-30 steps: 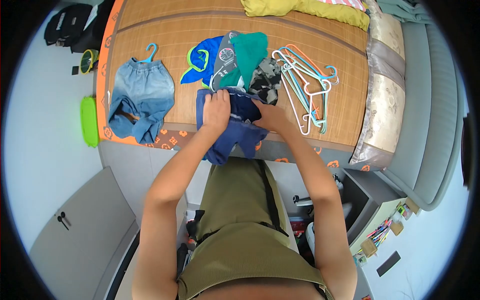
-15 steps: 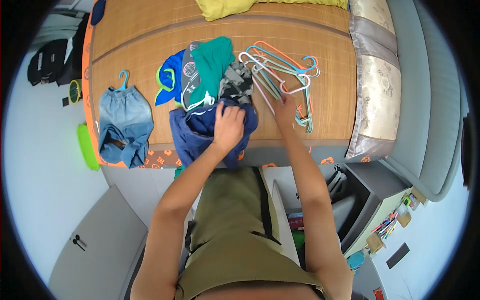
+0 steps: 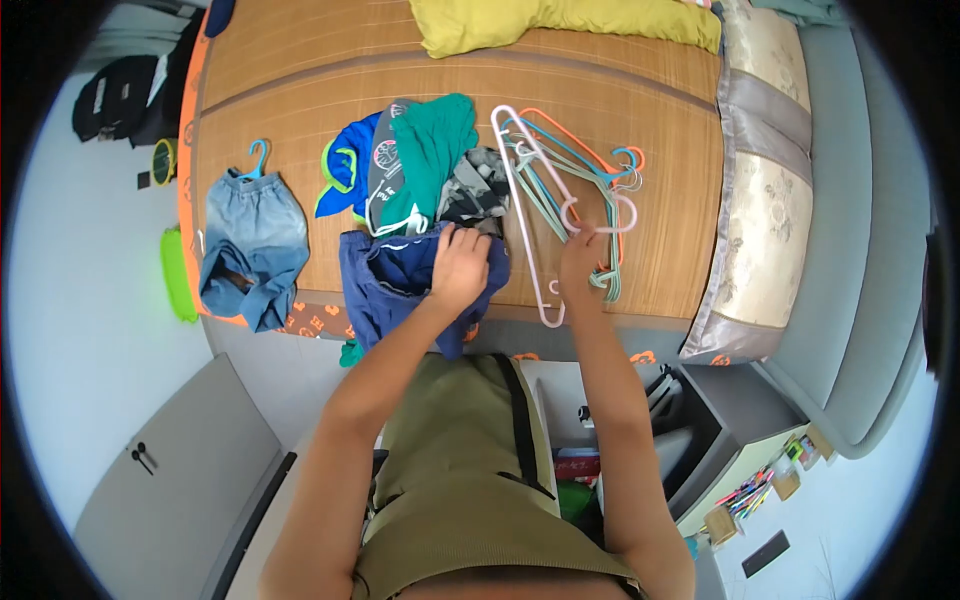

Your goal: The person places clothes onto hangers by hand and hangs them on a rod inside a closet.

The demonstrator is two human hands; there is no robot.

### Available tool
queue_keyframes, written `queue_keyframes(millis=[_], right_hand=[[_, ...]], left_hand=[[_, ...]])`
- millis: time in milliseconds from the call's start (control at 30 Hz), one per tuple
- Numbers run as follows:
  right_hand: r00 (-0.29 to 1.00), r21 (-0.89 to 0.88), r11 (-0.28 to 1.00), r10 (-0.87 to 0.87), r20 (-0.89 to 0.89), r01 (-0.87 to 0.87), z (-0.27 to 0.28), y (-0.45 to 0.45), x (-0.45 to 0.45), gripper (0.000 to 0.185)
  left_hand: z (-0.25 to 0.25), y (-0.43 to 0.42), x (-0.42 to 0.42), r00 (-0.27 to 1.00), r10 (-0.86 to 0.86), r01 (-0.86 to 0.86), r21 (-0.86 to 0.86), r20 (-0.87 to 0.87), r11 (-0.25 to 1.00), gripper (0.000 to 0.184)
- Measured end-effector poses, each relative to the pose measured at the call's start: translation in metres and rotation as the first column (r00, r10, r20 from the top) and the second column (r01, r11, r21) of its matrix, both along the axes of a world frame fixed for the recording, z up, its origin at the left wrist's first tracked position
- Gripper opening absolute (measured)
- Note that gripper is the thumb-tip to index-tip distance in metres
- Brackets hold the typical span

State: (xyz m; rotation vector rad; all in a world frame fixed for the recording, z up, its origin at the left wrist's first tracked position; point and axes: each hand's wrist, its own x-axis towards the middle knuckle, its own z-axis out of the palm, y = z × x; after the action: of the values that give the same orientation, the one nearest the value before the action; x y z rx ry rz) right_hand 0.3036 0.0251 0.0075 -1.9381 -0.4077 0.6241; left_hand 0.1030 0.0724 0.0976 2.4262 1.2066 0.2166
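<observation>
My left hand (image 3: 461,266) is closed on the waistband of the navy shorts (image 3: 375,300), which lie at the bed's front edge. My right hand (image 3: 581,262) grips a pink hanger (image 3: 528,220) near its hook, over the other hangers (image 3: 612,185), which are orange, blue and pale green. Behind the shorts are a green garment (image 3: 430,140), a grey printed one (image 3: 386,160), a blue one with lime trim (image 3: 350,160) and a grey camouflage one (image 3: 475,187). Light blue denim pants (image 3: 255,225) lie at the left with a blue hanger (image 3: 257,160) at their waist.
A yellow pillow (image 3: 560,22) lies at the back of the bed mat (image 3: 330,75). Patterned cushions (image 3: 765,200) line the right side. Below right stands a grey cabinet (image 3: 740,400); a green object (image 3: 178,275) is beside the bed's left edge.
My right hand has left the navy shorts, reached right to the hangers and taken hold of the pink one, which has shifted toward me. My left hand stays on the shorts.
</observation>
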Motion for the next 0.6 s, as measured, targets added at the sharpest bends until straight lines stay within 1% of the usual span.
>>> queue_keyframes(millis=[67,100,133,200,233,267,300,333,367,400,467,500,567,600], right_hand=[[0.989,0.024,1.0,-0.001,-0.148,0.004,0.045,0.008,-0.007,0.036],[0.975,0.035,0.999,0.001,-0.222,0.006,0.063,0.012,-0.011,0.036],[0.988,0.06,0.996,0.08,-0.134,-0.073,0.068,0.013,-0.015,0.036],[0.973,0.092,0.969,0.226,0.05,-0.229,0.079,0.016,-0.023,0.037],[0.947,0.07,0.945,0.316,0.062,-0.32,0.087,0.017,-0.027,0.036],[0.912,0.045,0.913,0.403,0.074,-0.406,0.095,0.018,-0.029,0.036],[0.87,0.019,0.873,0.485,0.084,-0.488,0.102,0.018,-0.032,0.036],[0.829,-0.024,0.842,0.535,0.163,-0.539,0.103,0.018,-0.033,0.034],[0.778,-0.071,0.809,0.583,0.236,-0.584,0.104,0.017,-0.034,0.031],[0.718,-0.122,0.774,0.625,0.306,-0.622,0.107,0.018,-0.036,0.029],[0.588,-0.15,0.709,0.669,0.455,-0.689,0.112,0.019,-0.042,0.025],[0.515,-0.169,0.676,0.678,0.524,-0.718,0.117,0.021,-0.046,0.024],[0.486,-0.083,0.647,0.645,0.589,-0.758,0.125,0.025,-0.064,0.024],[0.473,-0.039,0.627,0.626,0.621,-0.778,0.129,0.027,-0.075,0.025]], left_hand=[[0.007,0.001,-0.024,0.998,0.049,-0.047,0.04,-0.05,0.998,0.026],[0.012,0.001,-0.036,0.996,0.077,-0.072,0.099,-0.047,0.992,0.023],[0.016,0.003,-0.05,0.993,0.109,-0.1,0.148,-0.054,0.984,0.021],[0.026,0.005,-0.074,0.97,0.238,-0.22,0.249,-0.043,0.943,0.022],[0.027,0.004,-0.087,0.941,0.339,-0.321,0.274,-0.021,0.907,0.025],[0.028,0.002,-0.094,0.856,0.504,-0.46,0.274,-0.114,0.844,0.029],[0.028,0.002,-0.104,0.794,0.602,-0.576,0.218,-0.08,0.788,0.031],[0.024,0.002,-0.116,0.72,0.692,-0.679,0.155,-0.053,0.718,0.032],[0.018,0.001,-0.127,0.668,0.744,-0.74,0.101,-0.011,0.665,0.033],[0.015,0.003,-0.136,0.613,0.788,-0.785,-0.067,0.056,0.616,0.026],[0.01,0.001,-0.148,0.654,0.751,-0.744,-0.107,0.09,0.66,0.016],[0.015,0.0,-0.147,0.66,0.739,-0.732,-0.104,0.133,0.673,0.014],[0.029,-0.005,-0.134,0.669,0.711,-0.71,-0.097,0.217,0.697,0.008],[0.035,-0.009,-0.128,0.671,0.686,-0.69,-0.103,0.281,0.717,0.01]])
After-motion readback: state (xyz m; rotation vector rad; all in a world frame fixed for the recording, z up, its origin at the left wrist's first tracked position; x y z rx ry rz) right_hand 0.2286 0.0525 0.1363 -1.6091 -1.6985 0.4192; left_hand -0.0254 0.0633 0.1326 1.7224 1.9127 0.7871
